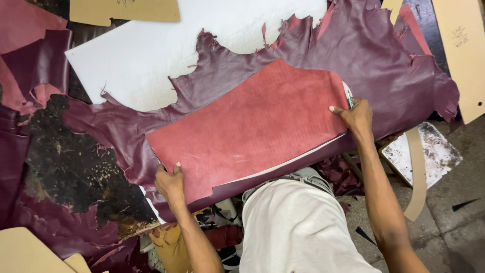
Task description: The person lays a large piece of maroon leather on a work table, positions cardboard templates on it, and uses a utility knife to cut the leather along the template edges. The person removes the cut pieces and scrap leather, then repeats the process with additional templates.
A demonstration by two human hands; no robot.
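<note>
I see the flat reddish-pink pattern piece with a suede-like face (247,126) lying stretched across the glossy maroon leather hide (384,60), running from lower left up to upper right, with a thin pale edge of another layer showing along its lower border. My left hand (169,183) sits at the piece's lower left corner, fingers laid flat and loosely spread on its edge, pressing down on it rather than closed around anything. My right hand (357,116) is at the opposite, upper right end, its fingertips resting on that edge of the piece while the hand is curled around a slim teal pen-like tool (349,99), whose tip meets the hide just beside the piece's end. The hide spreads out beneath and beyond both hands, its ragged upper margin overlapping a large white cutting sheet (151,55). Tan cardboard templates (124,10) lie at the top edge and far right, and another at the lower left corner. To the left I make out a worn black patch of table surface (65,156) ringed by more maroon scraps. A narrow tan strip (418,172) hangs over a speckled white block (437,151) at the right.
</note>
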